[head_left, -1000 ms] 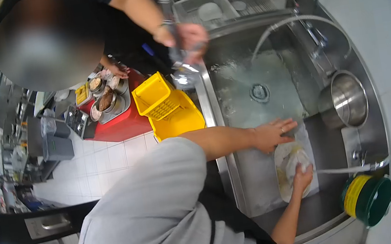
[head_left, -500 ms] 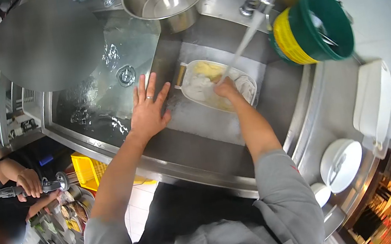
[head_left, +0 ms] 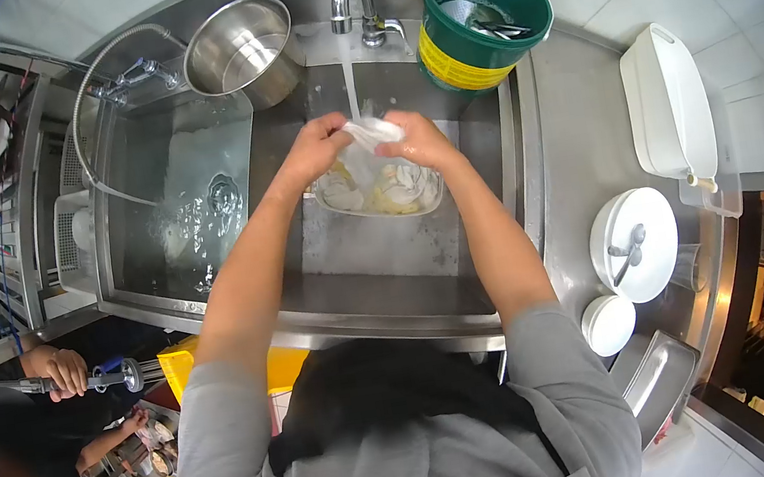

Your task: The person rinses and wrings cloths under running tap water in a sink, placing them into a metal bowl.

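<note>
A wet white cloth (head_left: 372, 131) is stretched between my two hands under the tap's running water. My left hand (head_left: 317, 149) pinches its left end, and my right hand (head_left: 417, 141) is closed on the right end. Just below them, in the right sink basin, stands a white oval tub (head_left: 368, 212). It holds more white cloths (head_left: 406, 186) and yellowish stuff in water. The chrome tap (head_left: 350, 1) pours a stream down beside the held cloth. My hands are above the tub's far side.
A steel pot (head_left: 248, 56) stands behind the basins, left of the tap. At its right is a green bucket (head_left: 484, 26) with utensils. White bowls (head_left: 635, 245), one with spoons, line the right counter. At lower left a co-worker's hand (head_left: 64, 369) grips a long-shafted tool.
My left hand has come from the basin divider to the cloth. My right hand has risen from the tub, and a white cloth is now held between both hands. The view has turned.
</note>
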